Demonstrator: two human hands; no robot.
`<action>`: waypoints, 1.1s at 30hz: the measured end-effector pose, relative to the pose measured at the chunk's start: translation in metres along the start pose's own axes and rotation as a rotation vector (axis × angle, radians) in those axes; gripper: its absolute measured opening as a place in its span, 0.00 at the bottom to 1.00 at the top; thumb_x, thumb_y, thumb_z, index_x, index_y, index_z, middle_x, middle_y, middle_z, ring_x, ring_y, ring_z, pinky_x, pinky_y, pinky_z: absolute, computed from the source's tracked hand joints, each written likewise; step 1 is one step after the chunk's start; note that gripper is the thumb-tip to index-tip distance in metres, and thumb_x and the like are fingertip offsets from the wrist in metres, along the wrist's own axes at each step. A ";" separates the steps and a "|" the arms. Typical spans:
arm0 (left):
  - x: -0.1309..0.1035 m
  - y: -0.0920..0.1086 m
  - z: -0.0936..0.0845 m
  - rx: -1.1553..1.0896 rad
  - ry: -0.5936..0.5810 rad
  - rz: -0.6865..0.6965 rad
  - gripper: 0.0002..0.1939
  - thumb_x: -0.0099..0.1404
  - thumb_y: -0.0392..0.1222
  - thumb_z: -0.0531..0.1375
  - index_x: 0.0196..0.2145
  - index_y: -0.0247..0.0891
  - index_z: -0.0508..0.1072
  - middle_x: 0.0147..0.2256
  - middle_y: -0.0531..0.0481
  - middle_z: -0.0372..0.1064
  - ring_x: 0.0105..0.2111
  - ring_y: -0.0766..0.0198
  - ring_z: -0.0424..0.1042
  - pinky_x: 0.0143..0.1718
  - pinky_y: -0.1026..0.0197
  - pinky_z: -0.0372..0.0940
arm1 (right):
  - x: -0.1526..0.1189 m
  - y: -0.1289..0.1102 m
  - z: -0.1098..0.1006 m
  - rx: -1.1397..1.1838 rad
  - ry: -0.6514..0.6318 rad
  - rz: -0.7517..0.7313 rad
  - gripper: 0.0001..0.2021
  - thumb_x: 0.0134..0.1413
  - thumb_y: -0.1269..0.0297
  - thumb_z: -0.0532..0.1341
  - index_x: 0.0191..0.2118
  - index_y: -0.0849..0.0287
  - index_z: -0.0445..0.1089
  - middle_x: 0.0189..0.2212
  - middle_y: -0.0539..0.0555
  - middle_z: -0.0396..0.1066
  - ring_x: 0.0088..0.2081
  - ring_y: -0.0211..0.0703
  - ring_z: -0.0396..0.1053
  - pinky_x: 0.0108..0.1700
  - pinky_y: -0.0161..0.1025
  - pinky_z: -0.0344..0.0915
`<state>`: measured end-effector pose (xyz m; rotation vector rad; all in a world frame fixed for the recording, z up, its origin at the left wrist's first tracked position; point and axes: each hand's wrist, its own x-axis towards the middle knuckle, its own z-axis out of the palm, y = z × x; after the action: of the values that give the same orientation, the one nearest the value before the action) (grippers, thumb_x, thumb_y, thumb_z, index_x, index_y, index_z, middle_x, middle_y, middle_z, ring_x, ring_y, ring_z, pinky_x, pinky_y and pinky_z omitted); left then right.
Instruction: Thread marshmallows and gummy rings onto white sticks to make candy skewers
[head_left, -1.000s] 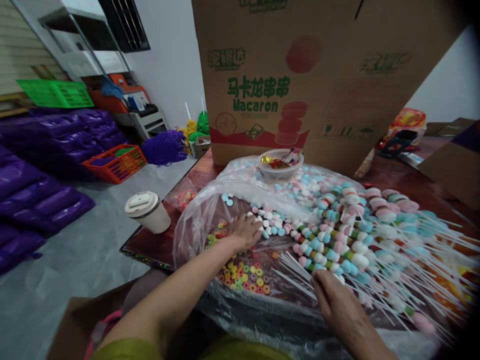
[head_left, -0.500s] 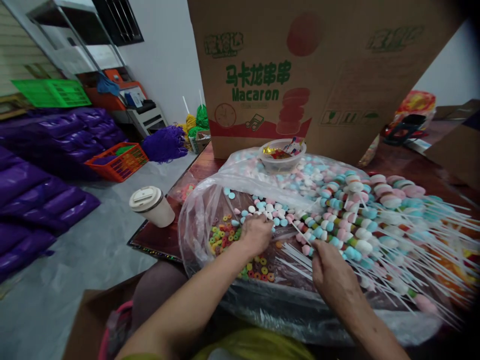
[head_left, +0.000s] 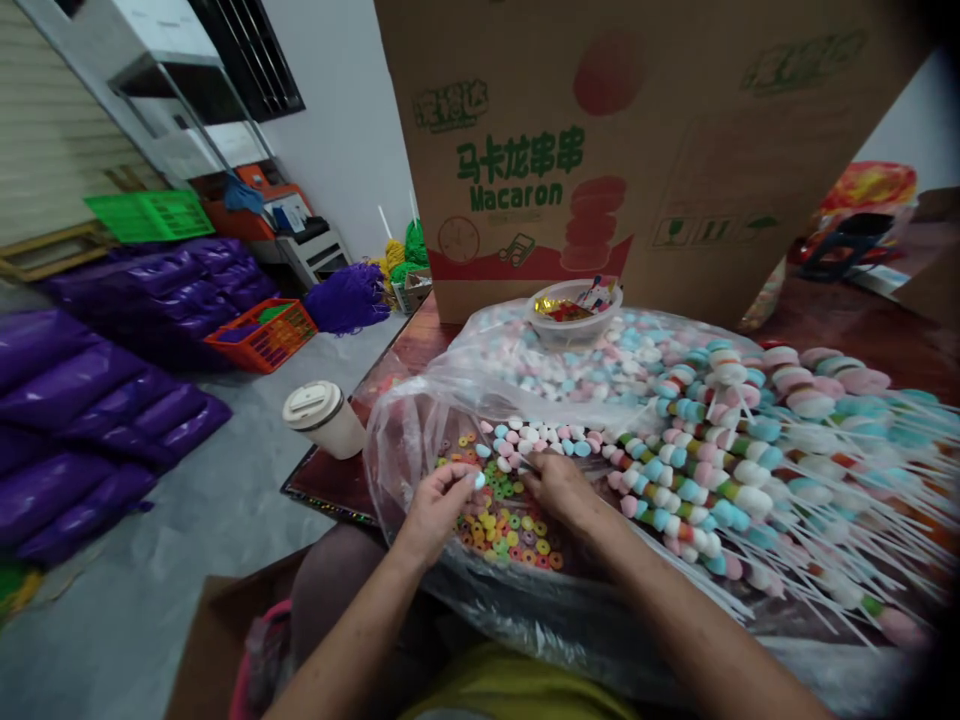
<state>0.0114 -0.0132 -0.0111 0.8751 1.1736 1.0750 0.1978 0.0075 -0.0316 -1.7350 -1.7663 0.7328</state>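
My left hand (head_left: 435,508) pinches a small pale blue marshmallow (head_left: 479,481) between thumb and fingertips. Close by on the right, my right hand (head_left: 562,487) is closed on a thin white stick (head_left: 527,463); only a short bit of it shows near the fingertips. Under and between both hands lie colourful cereal rings (head_left: 510,535) on a clear plastic sheet (head_left: 405,420). Just beyond them is a strip of loose pink, white and blue marshmallows (head_left: 536,437). Finished-looking marshmallow skewers (head_left: 694,480) are piled to the right, and bare white sticks (head_left: 712,585) lie beneath my right forearm.
A large cardboard box (head_left: 517,100) stands behind the work. In front of it, a plastic bowl (head_left: 574,325) with wrappers rests on bagged marshmallows. A lidded cup (head_left: 326,420) is at the table's left edge. Purple packages (head_left: 97,410) and an orange basket (head_left: 262,335) sit on the floor.
My left hand has drawn back from the loose marshmallows, now with one in its fingers. My right hand has moved left with the stick, close to it. The view has shifted slightly.
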 end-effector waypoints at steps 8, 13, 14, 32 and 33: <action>-0.008 -0.005 0.019 -0.174 0.063 -0.070 0.14 0.43 0.37 0.66 0.29 0.32 0.71 0.24 0.50 0.69 0.24 0.67 0.69 0.28 0.64 0.66 | -0.023 -0.027 -0.027 0.258 -0.183 -0.001 0.13 0.51 0.55 0.51 0.30 0.60 0.65 0.17 0.44 0.58 0.18 0.31 0.53 0.22 0.30 0.51; -0.016 -0.004 0.052 -0.192 -0.061 -0.029 0.15 0.45 0.40 0.66 0.32 0.32 0.72 0.26 0.49 0.71 0.24 0.67 0.68 0.29 0.63 0.65 | -0.049 -0.043 -0.021 0.713 -0.113 0.069 0.13 0.46 0.53 0.58 0.28 0.60 0.63 0.17 0.43 0.55 0.16 0.27 0.46 0.17 0.29 0.46; -0.019 -0.002 0.055 -0.196 -0.089 -0.031 0.15 0.46 0.40 0.65 0.33 0.31 0.73 0.27 0.48 0.72 0.25 0.66 0.69 0.30 0.63 0.65 | -0.050 -0.042 -0.018 0.723 -0.067 0.072 0.13 0.46 0.53 0.58 0.28 0.60 0.63 0.17 0.43 0.56 0.16 0.27 0.47 0.17 0.29 0.46; -0.038 -0.011 0.043 -0.351 -0.163 -0.139 0.22 0.41 0.32 0.67 0.37 0.33 0.72 0.30 0.48 0.72 0.28 0.67 0.68 0.33 0.65 0.61 | -0.071 -0.043 -0.005 1.020 -0.121 0.198 0.15 0.44 0.52 0.60 0.28 0.58 0.57 0.13 0.39 0.51 0.12 0.25 0.44 0.14 0.27 0.42; -0.038 -0.010 0.042 -0.372 -0.161 -0.142 0.20 0.41 0.31 0.67 0.36 0.33 0.72 0.29 0.49 0.72 0.27 0.68 0.68 0.32 0.65 0.60 | -0.072 -0.043 -0.007 0.986 -0.127 0.187 0.15 0.45 0.51 0.58 0.29 0.58 0.58 0.14 0.39 0.52 0.13 0.25 0.44 0.14 0.27 0.42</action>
<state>0.0530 -0.0518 -0.0024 0.5678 0.8521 1.0428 0.1734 -0.0656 0.0034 -1.1623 -0.9882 1.4939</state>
